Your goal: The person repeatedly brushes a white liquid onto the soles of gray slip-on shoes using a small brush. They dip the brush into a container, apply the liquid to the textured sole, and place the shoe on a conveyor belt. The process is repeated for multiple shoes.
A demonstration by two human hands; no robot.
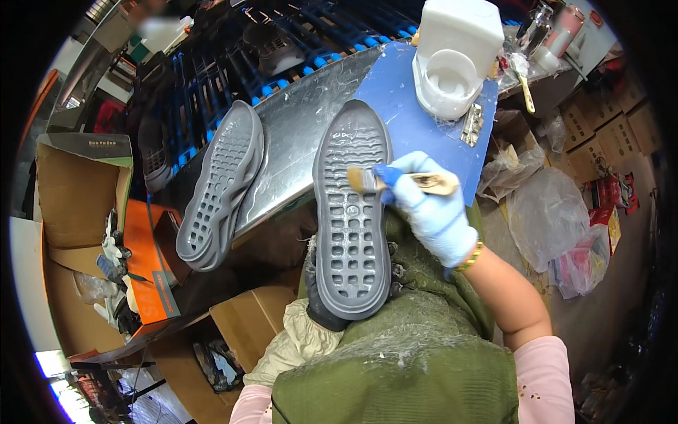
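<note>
Grey shoe sole (352, 212) lay tread-up over the person's lap, its toe reaching the metal bench (296, 134), the waffle-like tread grid shiny. The right hand (431, 208), in a pale blue glove, was closed around a brush (402, 181) whose bristles touched the sole's edge. The left hand (321, 311), dark-gloved, gripped the sole from beneath at the heel.

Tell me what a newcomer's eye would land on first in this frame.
Probably the grey shoe sole at centre, tread up, resting on a lap covered by a green apron. The right hand, in a pale blue glove, holds a wooden-handled brush with its bristles on the sole's upper part. A second grey sole lies to the left on the metal bench; the left hand is hidden beneath the held sole.
</note>
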